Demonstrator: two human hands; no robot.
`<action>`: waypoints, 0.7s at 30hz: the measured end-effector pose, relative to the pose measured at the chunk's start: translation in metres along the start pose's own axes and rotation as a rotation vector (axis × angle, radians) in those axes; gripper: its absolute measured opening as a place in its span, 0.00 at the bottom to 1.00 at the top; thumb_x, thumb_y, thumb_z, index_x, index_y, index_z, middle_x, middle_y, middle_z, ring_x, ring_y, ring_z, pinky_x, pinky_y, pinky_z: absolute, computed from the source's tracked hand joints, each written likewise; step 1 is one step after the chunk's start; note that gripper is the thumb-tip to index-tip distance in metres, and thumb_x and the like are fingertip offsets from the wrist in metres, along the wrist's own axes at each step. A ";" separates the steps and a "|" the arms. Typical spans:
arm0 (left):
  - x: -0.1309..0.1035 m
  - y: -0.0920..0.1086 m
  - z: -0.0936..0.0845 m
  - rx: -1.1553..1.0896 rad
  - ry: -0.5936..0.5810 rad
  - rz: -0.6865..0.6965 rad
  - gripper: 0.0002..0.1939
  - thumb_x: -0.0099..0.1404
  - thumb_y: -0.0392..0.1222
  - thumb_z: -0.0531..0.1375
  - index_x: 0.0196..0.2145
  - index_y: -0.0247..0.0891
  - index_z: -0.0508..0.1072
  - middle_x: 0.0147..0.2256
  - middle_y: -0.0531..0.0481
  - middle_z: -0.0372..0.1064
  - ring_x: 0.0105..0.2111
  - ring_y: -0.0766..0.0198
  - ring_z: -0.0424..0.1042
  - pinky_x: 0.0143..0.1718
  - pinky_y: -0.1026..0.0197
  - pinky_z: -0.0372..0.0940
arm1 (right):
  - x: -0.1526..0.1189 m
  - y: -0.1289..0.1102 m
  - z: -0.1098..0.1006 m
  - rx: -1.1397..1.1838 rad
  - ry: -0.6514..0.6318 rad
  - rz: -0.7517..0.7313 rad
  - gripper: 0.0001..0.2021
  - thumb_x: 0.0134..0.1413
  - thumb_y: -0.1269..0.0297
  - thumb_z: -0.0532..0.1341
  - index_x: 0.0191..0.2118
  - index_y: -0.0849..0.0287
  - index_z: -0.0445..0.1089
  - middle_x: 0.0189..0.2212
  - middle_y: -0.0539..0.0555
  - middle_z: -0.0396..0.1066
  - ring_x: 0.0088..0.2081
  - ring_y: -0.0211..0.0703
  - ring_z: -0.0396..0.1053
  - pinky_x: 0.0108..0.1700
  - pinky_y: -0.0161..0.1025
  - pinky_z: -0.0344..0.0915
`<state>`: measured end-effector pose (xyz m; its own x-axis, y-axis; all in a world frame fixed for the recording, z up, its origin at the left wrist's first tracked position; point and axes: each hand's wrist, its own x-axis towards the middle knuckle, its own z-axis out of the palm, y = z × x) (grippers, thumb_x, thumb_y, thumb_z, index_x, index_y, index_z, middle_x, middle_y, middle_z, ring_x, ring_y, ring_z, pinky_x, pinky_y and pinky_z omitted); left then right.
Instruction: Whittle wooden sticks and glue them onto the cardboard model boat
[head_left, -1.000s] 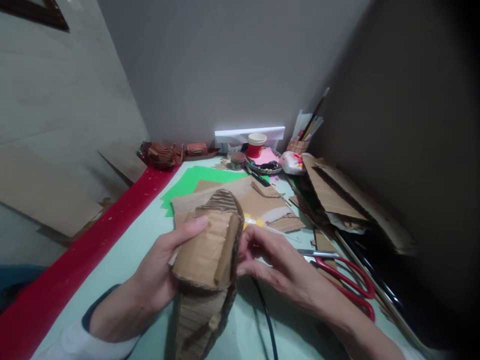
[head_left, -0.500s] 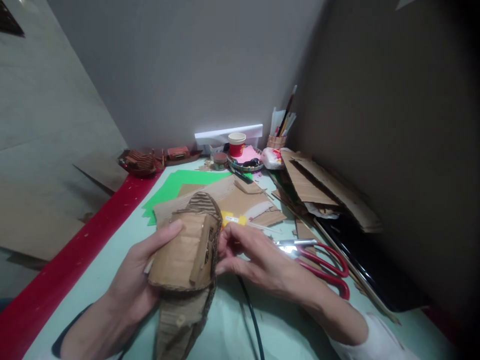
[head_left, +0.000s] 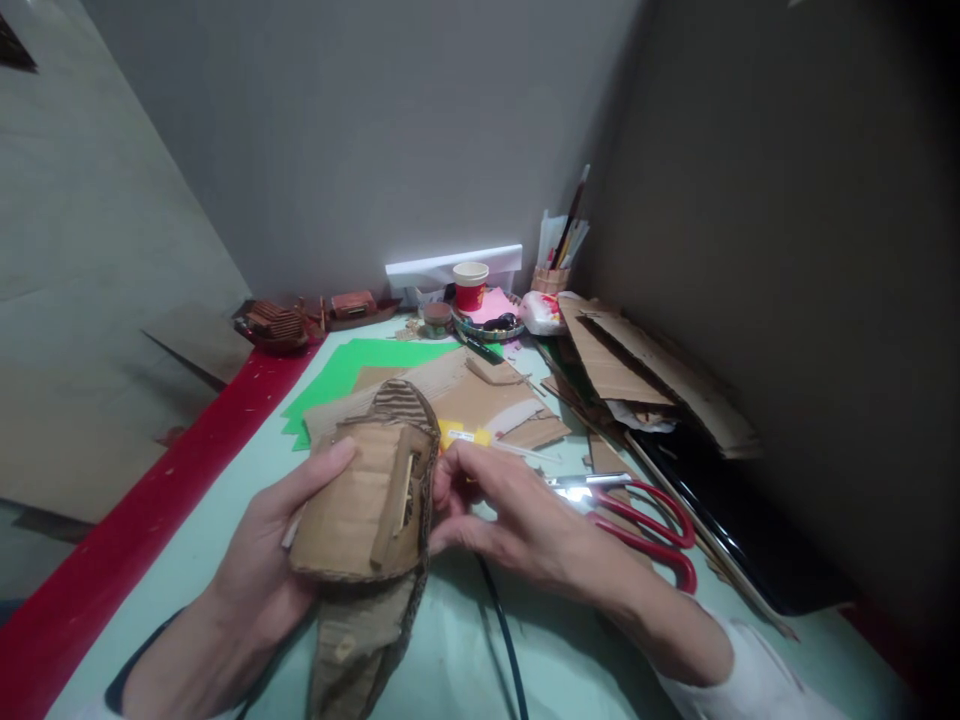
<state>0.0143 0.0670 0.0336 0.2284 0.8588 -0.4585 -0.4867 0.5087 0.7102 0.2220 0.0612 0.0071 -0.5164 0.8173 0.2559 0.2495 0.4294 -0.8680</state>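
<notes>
A brown cardboard model boat (head_left: 360,500) with a curved roof and a slot in its near side is held up over the table, its pointed end toward me. My left hand (head_left: 259,540) is closed around its left side, thumb on the roof. At the right edge, my right hand (head_left: 510,510) has thumb and curled fingers against the boat's wall; the fingertips are partly hidden. Behind that hand lies a yellow tool (head_left: 457,435), largely covered, with a black cord (head_left: 499,620) running toward me. Red-handled scissors (head_left: 660,525) rest to its right.
Cardboard sheets (head_left: 480,385) lie over green paper (head_left: 330,385) beyond the boat. Cardboard scraps (head_left: 622,360) and a black glossy panel (head_left: 742,530) occupy the right side. Along the back stand two small model boats (head_left: 274,328), a red cup (head_left: 471,290) and a pen holder (head_left: 551,278).
The boat has tilted slightly, so the slot in its side shows more openly. Both hands keep nearly the same places; the whole view has shifted a little.
</notes>
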 end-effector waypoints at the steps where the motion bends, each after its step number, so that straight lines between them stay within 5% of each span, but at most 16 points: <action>1: 0.000 0.000 0.000 0.000 0.017 0.004 0.20 0.58 0.39 0.67 0.48 0.29 0.76 0.32 0.38 0.82 0.34 0.44 0.82 0.41 0.45 0.76 | 0.000 0.001 0.000 0.004 0.002 -0.004 0.14 0.54 0.70 0.71 0.36 0.58 0.63 0.31 0.45 0.64 0.32 0.35 0.61 0.34 0.32 0.59; 7: -0.001 0.000 -0.003 0.009 0.096 0.000 0.18 0.61 0.39 0.63 0.49 0.30 0.76 0.31 0.39 0.82 0.34 0.43 0.82 0.39 0.45 0.77 | 0.002 -0.001 0.000 0.031 -0.001 0.002 0.14 0.54 0.70 0.71 0.36 0.58 0.63 0.32 0.46 0.65 0.32 0.36 0.62 0.33 0.33 0.60; 14: -0.008 0.002 0.001 0.063 0.009 0.033 0.21 0.65 0.38 0.62 0.55 0.29 0.71 0.35 0.39 0.82 0.39 0.47 0.82 0.45 0.50 0.75 | 0.002 -0.006 -0.002 0.034 -0.010 0.010 0.13 0.55 0.68 0.70 0.36 0.58 0.62 0.31 0.46 0.65 0.32 0.36 0.62 0.33 0.32 0.59; 21: -0.007 0.003 0.003 0.070 0.066 0.026 0.24 0.66 0.37 0.60 0.59 0.28 0.67 0.33 0.39 0.82 0.36 0.46 0.82 0.42 0.50 0.76 | 0.002 -0.007 -0.002 0.013 -0.001 -0.002 0.13 0.56 0.67 0.69 0.35 0.58 0.62 0.31 0.46 0.64 0.32 0.36 0.61 0.34 0.33 0.59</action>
<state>0.0141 0.0624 0.0409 0.1590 0.8672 -0.4719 -0.4316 0.4909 0.7568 0.2210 0.0603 0.0145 -0.5174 0.8160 0.2577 0.2379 0.4265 -0.8727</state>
